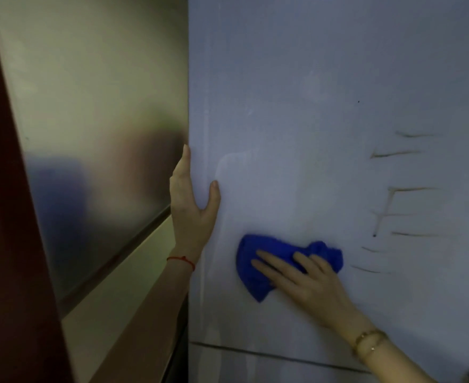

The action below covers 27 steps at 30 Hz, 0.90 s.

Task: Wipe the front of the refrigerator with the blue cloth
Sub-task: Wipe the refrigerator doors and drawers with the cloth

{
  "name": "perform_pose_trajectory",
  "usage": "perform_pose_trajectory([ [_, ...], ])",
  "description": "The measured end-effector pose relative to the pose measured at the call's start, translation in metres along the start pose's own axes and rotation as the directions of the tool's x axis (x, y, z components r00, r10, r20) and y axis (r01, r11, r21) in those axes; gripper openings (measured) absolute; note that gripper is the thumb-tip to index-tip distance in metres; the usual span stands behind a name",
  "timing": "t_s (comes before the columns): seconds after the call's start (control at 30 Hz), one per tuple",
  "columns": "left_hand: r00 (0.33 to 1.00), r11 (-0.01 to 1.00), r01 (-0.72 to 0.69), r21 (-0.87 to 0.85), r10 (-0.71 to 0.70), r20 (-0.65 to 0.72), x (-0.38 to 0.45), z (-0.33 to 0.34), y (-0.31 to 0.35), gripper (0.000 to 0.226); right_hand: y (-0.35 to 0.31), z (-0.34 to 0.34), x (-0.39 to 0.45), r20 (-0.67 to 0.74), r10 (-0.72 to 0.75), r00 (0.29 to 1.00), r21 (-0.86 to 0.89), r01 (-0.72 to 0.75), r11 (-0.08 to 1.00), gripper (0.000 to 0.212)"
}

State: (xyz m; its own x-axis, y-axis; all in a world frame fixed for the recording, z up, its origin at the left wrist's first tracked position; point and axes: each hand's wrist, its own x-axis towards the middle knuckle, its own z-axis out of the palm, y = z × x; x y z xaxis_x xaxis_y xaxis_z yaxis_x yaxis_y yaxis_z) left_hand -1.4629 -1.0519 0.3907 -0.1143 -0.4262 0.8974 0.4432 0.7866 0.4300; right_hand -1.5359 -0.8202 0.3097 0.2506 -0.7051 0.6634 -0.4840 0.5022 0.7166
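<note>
Your blue cloth (280,261) lies bunched against the refrigerator (324,106) front, low on the upper door, a little above the seam that parts it from the door below and nearer the left edge than the right. Your right hand (305,277) presses it flat to the panel with fingers spread and nearly straight, not curled round it. Your left hand (193,205) braces the door's left edge, thumb on the front and fingers laid along the side, gripping nothing.

Dark streak marks (399,194) sit to the right of the cloth, well toward the right edge, and look untouched. Spread the cloth wider under your palm so more fabric meets the door, keep the pressure even, and sweep in overlapping passes toward those marks. Keep the left hand steadying the edge.
</note>
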Motion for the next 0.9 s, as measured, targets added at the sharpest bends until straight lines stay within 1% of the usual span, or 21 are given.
perform_pose_trajectory([
  [0.03,1.0,1.0,0.016,0.007,-0.016,0.008,0.0,0.0,0.0,0.069,0.02,-0.003,0.012,-0.039,0.078,0.996,0.007,-0.078,0.997,0.049],
  [0.07,1.0,1.0,0.027,0.011,-0.027,0.012,0.0,0.0,0.001,0.07,0.042,-0.007,0.033,-0.095,0.208,0.973,0.014,-0.208,0.978,0.046],
  [0.13,1.0,1.0,0.024,0.009,-0.024,-0.001,0.0,0.001,0.002,0.07,0.095,-0.017,0.092,-0.222,0.463,0.858,0.024,-0.47,0.883,0.04],
  [0.2,1.0,1.0,0.025,0.012,-0.025,-0.001,0.0,0.001,0.002,0.07,0.122,-0.021,0.141,-0.272,0.594,0.757,0.033,-0.61,0.792,0.04],
  [0.23,0.999,0.999,0.037,0.012,-0.037,0.007,0.0,0.001,0.002,0.07,0.119,-0.02,0.154,-0.276,0.603,0.748,0.037,-0.619,0.785,0.041],
  [0.27,0.999,0.999,0.049,0.011,-0.049,0.016,0.0,0.001,0.002,0.071,0.106,-0.017,0.154,-0.268,0.568,0.778,0.036,-0.581,0.813,0.041],
  [0.3,0.998,0.998,0.053,0.015,-0.053,0.023,0.0,0.0,0.002,0.071,0.087,-0.01,0.144,-0.245,0.489,0.837,0.022,-0.5,0.866,0.042],
  [0.37,0.999,0.999,0.04,0.035,-0.041,0.035,0.001,0.0,0.001,0.072,0.047,-0.001,0.098,-0.159,0.264,0.951,-0.05,-0.274,0.96,0.047],
  [0.4,0.999,0.999,0.033,0.038,-0.034,0.037,0.0,0.0,0.0,0.071,0.04,-0.002,0.075,-0.117,0.161,0.98,-0.097,-0.172,0.98,0.051],
  [0.43,0.999,0.999,0.032,0.036,-0.033,0.032,0.0,0.0,0.001,0.071,0.047,-0.004,0.062,-0.103,0.104,0.989,-0.112,-0.115,0.987,0.053],
  [0.47,0.999,0.999,0.04,0.034,-0.041,0.029,0.0,0.0,0.002,0.071,0.063,-0.008,0.059,-0.106,0.105,0.989,-0.101,-0.116,0.988,0.054],
  [0.5,0.998,0.998,0.047,0.04,-0.048,0.03,0.0,0.001,0.004,0.072,0.082,-0.012,0.065,-0.13,0.161,0.978,-0.081,-0.172,0.982,0.053],
  [0.53,0.998,0.998,0.047,0.052,-0.048,0.029,0.0,0.002,0.004,0.072,0.103,-0.017,0.079,-0.167,0.256,0.952,-0.056,-0.268,0.962,0.048],
  [0.57,0.999,0.997,0.039,0.066,-0.04,0.02,0.0,0.002,0.005,0.072,0.125,-0.021,0.097,-0.217,0.373,0.902,-0.029,-0.388,0.921,0.042],
  [0.63,1.0,0.996,0.011,0.089,-0.011,-0.009,0.0,0.005,0.008,0.071,0.159,-0.03,0.139,-0.303,0.576,0.759,-0.002,-0.604,0.797,0.039],
  [0.67,1.0,0.995,-0.006,0.102,0.008,-0.019,0.001,0.007,0.01,0.07,0.163,-0.031,0.154,-0.325,0.636,0.699,0.006,-0.672,0.741,0.04],
  [0.7,0.999,0.992,-0.025,0.123,0.028,-0.028,0.002,0.009,0.012,0.07,0.158,-0.029,0.16,-0.334,0.653,0.679,0.01,-0.69,0.723,0.04],
  [0.73,0.998,0.988,-0.041,0.152,0.047,-0.035,0.004,0.011,0.013,0.07,0.146,-0.026,0.158,-0.325,0.63,0.705,0.007,-0.665,0.747,0.04],
  [0.83,0.995,0.968,-0.077,0.237,0.09,-0.046,0.011,0.018,0.021,0.07,0.083,-0.008,0.096,-0.189,0.442,0.877,-0.028,-0.454,0.89,0.047],
  [0.87,0.99,0.953,-0.117,0.28,0.135,-0.046,0.012,0.02,0.025,0.068,0.067,-0.008,0.069,-0.15,0.368,0.918,-0.05,-0.379,0.924,0.051],
  [0.9,0.98,0.931,-0.172,0.323,0.194,-0.039,0.013,0.024,0.028,0.066,0.063,-0.01,0.048,-0.127,0.32,0.939,-0.064,-0.33,0.942,0.053],
])
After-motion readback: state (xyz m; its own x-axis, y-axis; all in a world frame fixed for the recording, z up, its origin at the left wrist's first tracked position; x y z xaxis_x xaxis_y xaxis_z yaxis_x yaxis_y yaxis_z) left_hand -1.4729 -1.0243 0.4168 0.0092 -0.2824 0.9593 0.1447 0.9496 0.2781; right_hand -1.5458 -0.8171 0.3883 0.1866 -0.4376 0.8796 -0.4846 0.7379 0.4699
